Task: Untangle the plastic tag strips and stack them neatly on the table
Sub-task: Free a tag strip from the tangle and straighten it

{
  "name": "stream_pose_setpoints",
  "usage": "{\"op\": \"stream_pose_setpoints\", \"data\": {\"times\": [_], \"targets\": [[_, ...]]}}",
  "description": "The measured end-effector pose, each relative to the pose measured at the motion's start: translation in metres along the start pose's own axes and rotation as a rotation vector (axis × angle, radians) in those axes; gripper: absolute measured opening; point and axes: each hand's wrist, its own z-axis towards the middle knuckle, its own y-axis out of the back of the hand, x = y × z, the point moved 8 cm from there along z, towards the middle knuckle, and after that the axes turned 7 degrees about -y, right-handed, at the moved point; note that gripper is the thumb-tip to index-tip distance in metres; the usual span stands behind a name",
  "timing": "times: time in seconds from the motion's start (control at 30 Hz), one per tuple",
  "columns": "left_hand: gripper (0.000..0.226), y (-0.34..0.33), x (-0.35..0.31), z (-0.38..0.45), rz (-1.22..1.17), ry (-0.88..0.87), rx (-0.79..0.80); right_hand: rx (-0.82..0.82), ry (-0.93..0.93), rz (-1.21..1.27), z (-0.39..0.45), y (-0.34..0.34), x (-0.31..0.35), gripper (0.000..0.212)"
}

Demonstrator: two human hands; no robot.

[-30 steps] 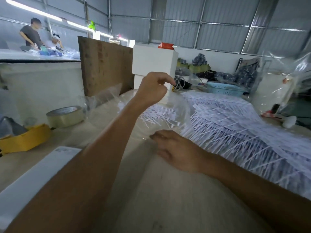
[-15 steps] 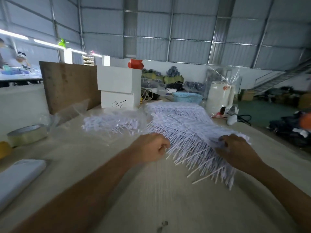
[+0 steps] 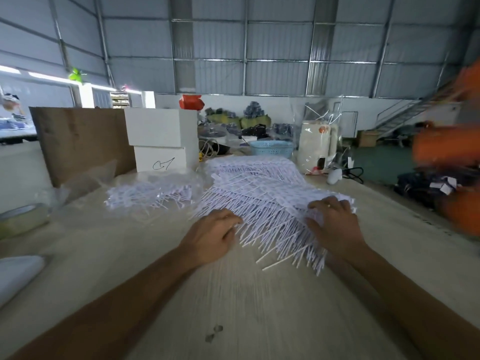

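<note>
A large heap of thin white plastic tag strips lies fanned out on the pale wooden surface, its loose ends pointing toward the person. The left hand sits at the heap's near left edge with its fingers curled in, its grip closed on a few strip ends. The right hand rests on the heap's near right corner, fingers bent over the strips and thumb tucked in at the side, gripping that part of the pile. To the left of the heap, a smaller bunch of white tag strips lies inside a crumpled clear plastic bag. Behind that bunch stand two stacked white boxes, the lower one marked with a black scribble, with a red object showing just behind the upper box; whether it rests on the box I cannot tell. A brown cardboard sheet stands upright just left of the boxes. A roll of tape lies near the left edge, and a white flat object lies nearer the person. Beyond the heap are a light blue plastic basket and a cream-coloured kettle wrapped in clear plastic.
</note>
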Motion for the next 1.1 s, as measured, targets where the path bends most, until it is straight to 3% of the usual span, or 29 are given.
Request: {"op": "stream_pose_setpoints", "data": {"times": [0.07,0.13,0.23,0.37,0.47,0.57,0.7,0.83,0.97,1.1], "targets": [[0.034,0.006,0.011,0.019,0.027,0.045,-0.015,-0.089,-0.088,0.113,0.007,0.009,-0.012,0.050],[0.042,0.010,0.033,0.050,0.075,0.136,-0.003,0.012,-0.226,0.170,0.018,0.001,-0.026,0.067],[0.058,0.005,0.079,0.093,0.060,0.359,0.045,0.215,-0.317,0.050,0.029,-0.023,-0.041,0.082],[0.080,-0.020,0.132,0.143,-0.009,0.532,0.152,0.281,-0.236,-0.112,0.069,-0.021,-0.050,0.072],[0.092,-0.039,0.158,0.172,0.004,0.595,0.195,0.329,-0.344,0.036,0.101,-0.021,-0.051,0.078],[0.099,-0.066,0.179,0.180,-0.058,0.639,0.237,0.411,-0.234,-0.083,0.109,-0.058,-0.041,0.075],[0.090,-0.097,0.190,0.184,-0.164,0.657,0.289,0.352,-0.117,-0.183,0.110,-0.066,-0.042,0.088],[0.089,-0.099,0.181,0.178,-0.097,0.706,0.322,0.338,0.036,-0.295,0.103,-0.060,-0.042,0.074],[0.083,-0.089,0.157,0.162,-0.048,0.730,0.313,0.304,0.037,-0.287,0.099,-0.049,-0.053,0.109],[0.066,-0.080,0.131,0.142,0.012,0.719,0.310,0.300,-0.021,-0.146,0.098,-0.040,-0.068,0.091]]}}
